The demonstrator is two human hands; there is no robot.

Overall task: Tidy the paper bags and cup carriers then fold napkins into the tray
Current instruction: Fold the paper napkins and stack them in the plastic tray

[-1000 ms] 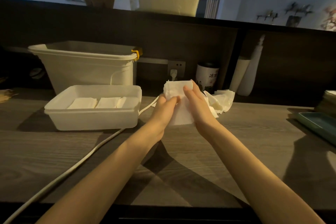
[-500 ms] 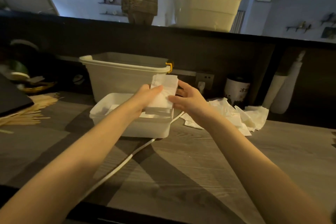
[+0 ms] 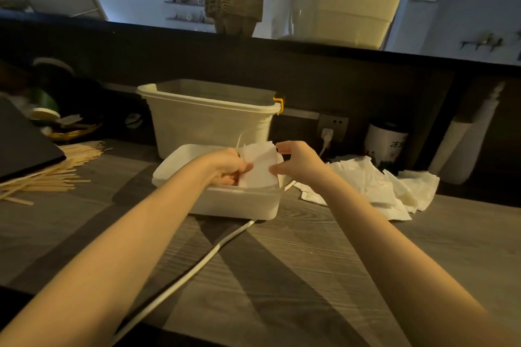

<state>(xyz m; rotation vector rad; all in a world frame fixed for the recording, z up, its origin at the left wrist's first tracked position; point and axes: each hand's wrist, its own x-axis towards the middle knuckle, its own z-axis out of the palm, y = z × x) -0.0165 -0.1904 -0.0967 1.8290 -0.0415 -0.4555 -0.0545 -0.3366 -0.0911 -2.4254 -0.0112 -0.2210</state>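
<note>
Napkin: white folded napkin [image 3: 260, 167], thin and soft, roughly rectangular, held over the right end of the tray [image 3: 234, 201]; lower end inside the tray, upper end tilted up and away from the person.
Left hand: left hand [image 3: 227, 166] grips the napkin's left edge, thumb on top, fingers curled beneath, down in the tray.
Right hand: right hand [image 3: 298, 162] pinches the right edge between thumb and forefinger.
Tray: white plastic, shallow, rounded corners, long axis left to right, on a grey wood-grain counter [image 3: 310, 262].
Pile: loose crumpled napkins [image 3: 372, 182] just right of the tray.
Bin: translucent tub [image 3: 208, 118] behind the tray.
Cable: white cord [image 3: 197, 265] running from under the tray toward the person.
</note>
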